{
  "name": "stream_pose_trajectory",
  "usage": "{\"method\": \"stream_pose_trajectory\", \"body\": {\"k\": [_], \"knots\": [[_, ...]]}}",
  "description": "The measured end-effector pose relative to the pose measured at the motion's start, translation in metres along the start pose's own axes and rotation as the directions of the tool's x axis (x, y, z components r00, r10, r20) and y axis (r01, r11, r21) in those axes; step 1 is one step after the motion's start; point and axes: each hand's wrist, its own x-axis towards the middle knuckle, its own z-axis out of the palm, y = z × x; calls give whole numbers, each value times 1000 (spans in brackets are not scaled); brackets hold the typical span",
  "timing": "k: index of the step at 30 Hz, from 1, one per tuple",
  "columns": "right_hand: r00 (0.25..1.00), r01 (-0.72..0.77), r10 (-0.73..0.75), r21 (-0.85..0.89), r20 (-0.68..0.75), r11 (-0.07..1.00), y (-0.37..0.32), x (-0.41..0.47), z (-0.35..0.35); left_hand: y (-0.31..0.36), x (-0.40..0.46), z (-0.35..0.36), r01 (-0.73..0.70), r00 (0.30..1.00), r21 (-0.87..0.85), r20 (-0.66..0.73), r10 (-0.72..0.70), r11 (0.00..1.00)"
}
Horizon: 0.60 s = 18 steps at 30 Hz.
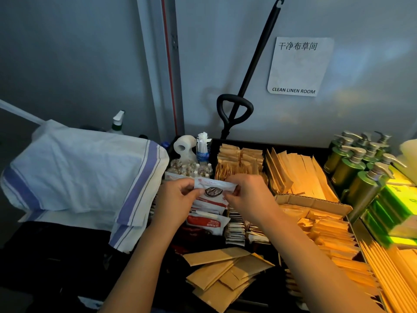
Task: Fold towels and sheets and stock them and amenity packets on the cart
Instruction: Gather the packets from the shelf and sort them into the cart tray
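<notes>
My left hand (pixel 174 196) and my right hand (pixel 247 195) pinch the two ends of a white and red coffee packet (pixel 214 188) with a coffee-bean picture, held level above a compartment of similar white and red packets (pixel 207 219) in the cart's black top tray (pixel 228 140). Brown paper amenity packets (pixel 300 175) stand in rows to the right, and more lie loose at the front (pixel 228 269). A white cloth with blue stripes (pixel 83 172) is draped over the cart's left side.
Green pump bottles (pixel 358 168) stand at the back right, beside green boxes (pixel 392 204). A toilet roll (pixel 184 143), small bottles (pixel 191 169) and a spray bottle (pixel 117 123) sit at the back. A black pole (pixel 255 64) leans on the wall near a "CLEAN LINEN ROOM" sign (pixel 297 66).
</notes>
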Motion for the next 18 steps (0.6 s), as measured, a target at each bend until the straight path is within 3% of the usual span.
{"method": "stream_pose_trajectory", "body": {"k": [5, 10, 14, 18], "knots": [[993, 5, -1, -30, 114, 1000, -2, 6, -1, -7, 3, -5, 23, 996, 115, 81, -33, 993], [989, 54, -49, -31, 143, 998, -14, 14, 14, -6, 0, -15, -70, 997, 119, -4, 71, 990], [996, 24, -29, 53, 88, 998, -13, 10, 20, -4, -4, -22, -154, 987, 143, -30, 160, 978], [988, -6, 4, 10, 155, 1000, -4, 3, 31, -9, -5, -12, -77, 995, 285, 88, 54, 955]]}}
